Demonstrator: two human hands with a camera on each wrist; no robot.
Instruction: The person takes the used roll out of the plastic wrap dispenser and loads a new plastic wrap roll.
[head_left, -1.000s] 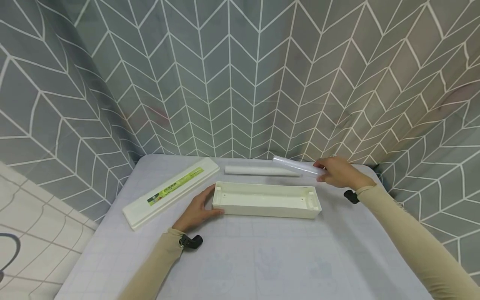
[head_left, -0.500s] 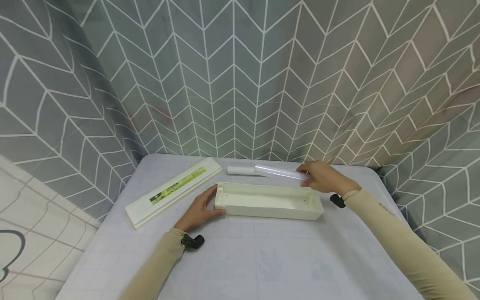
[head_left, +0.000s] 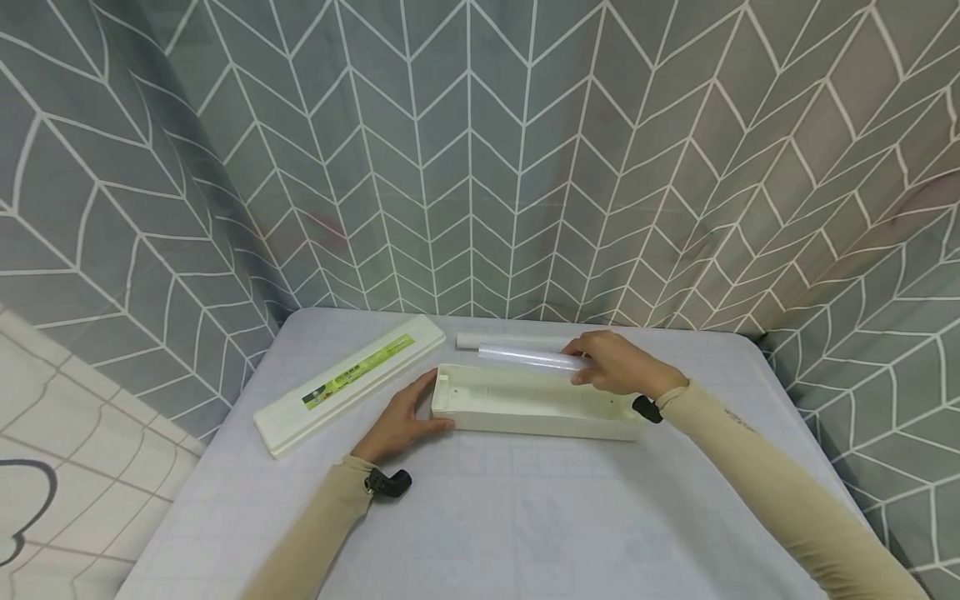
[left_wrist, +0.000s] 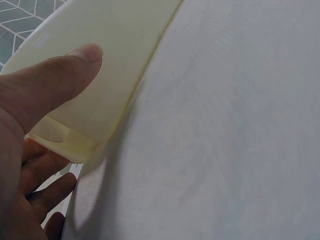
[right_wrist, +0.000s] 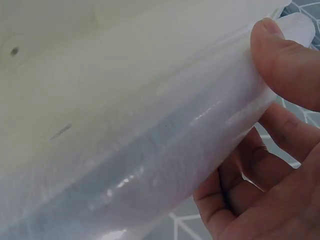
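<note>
A long cream plastic box (head_left: 536, 424), without its lid, stands in the middle of the table. My left hand (head_left: 399, 423) grips its left end; in the left wrist view the thumb (left_wrist: 75, 75) lies on the outer wall and the fingers reach round the end. My right hand (head_left: 618, 364) holds a roll of clear plastic film (head_left: 525, 357) by its right end, level above the box's rear edge. Seen from the right wrist, the thumb and fingers pinch the shiny roll (right_wrist: 165, 155), with the box interior (right_wrist: 65, 70) below it.
A white lid (head_left: 348, 385) with a green printed label lies slanted on the left. Behind the box, a white tube (head_left: 468, 340) lies partly hidden by the film roll. A patterned grey curtain (head_left: 480, 167) hangs along the table's back edge (head_left: 690, 331).
My right hand has carried the film roll leftward and toward me, from the back right to above the box's rear edge. My left hand keeps its grip on the box.
</note>
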